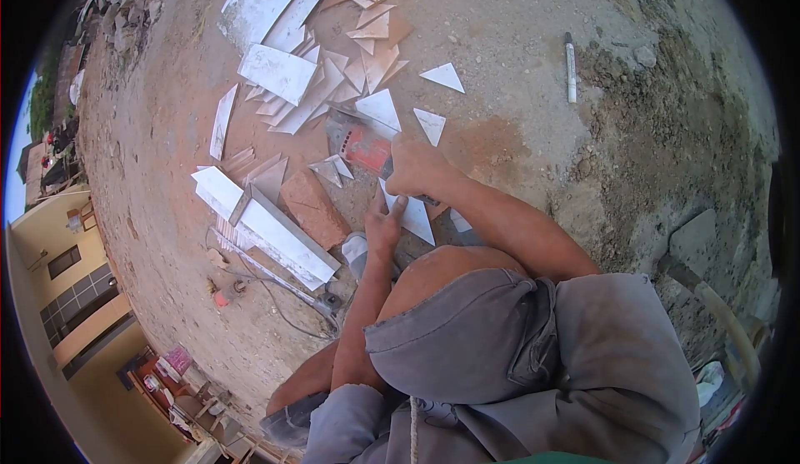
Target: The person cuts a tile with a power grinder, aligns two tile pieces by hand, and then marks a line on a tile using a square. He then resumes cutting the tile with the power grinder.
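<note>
My right hand point(418, 166) is closed around the body of a red angle grinder point(365, 148), whose head points up and to the left. Just below it, my left hand point(384, 226) pinches a white triangular tile piece point(414, 216) between thumb and fingers, close to my knee. Whether the grinder's disc touches this piece cannot be made out. Beside the grinder lie small tile offcuts point(332, 170) and a white triangular piece point(380, 111). A reddish brick point(315, 210) rests on the ground left of my left hand.
Long white tiles point(265, 224) lie stacked at left, with a cable point(287, 318) below them. A pile of cut tiles point(279, 74) and several triangles point(375, 26) spread ahead. A white marker point(571, 68) lies at right, and a shovel point(708, 297) nearer me.
</note>
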The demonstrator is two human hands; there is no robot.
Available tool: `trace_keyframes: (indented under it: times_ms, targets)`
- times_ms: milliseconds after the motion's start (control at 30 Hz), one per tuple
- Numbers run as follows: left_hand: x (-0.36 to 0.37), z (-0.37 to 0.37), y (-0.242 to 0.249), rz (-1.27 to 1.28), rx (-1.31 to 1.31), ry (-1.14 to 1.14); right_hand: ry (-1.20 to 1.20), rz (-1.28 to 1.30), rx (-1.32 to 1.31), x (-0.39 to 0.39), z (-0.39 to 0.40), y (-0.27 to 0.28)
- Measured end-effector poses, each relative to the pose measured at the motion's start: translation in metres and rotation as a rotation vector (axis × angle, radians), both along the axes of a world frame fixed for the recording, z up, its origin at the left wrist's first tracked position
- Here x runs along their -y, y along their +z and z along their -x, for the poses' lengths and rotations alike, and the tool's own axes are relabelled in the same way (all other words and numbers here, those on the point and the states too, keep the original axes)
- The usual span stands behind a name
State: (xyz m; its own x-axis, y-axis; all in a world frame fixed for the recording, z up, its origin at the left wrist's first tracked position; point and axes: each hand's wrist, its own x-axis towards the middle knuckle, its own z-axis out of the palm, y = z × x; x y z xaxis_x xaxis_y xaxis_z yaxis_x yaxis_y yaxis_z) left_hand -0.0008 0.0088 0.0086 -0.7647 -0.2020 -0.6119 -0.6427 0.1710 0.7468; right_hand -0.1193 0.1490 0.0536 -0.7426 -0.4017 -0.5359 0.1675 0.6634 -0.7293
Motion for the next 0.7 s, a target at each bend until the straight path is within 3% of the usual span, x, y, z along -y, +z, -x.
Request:
trace_keyframes:
  times_ms: [700]
  targets:
    - [0.01,-0.003,-0.017,0.048,-0.053,-0.047,0.014,-0.005,0.001,-0.003,-0.003,-0.002]
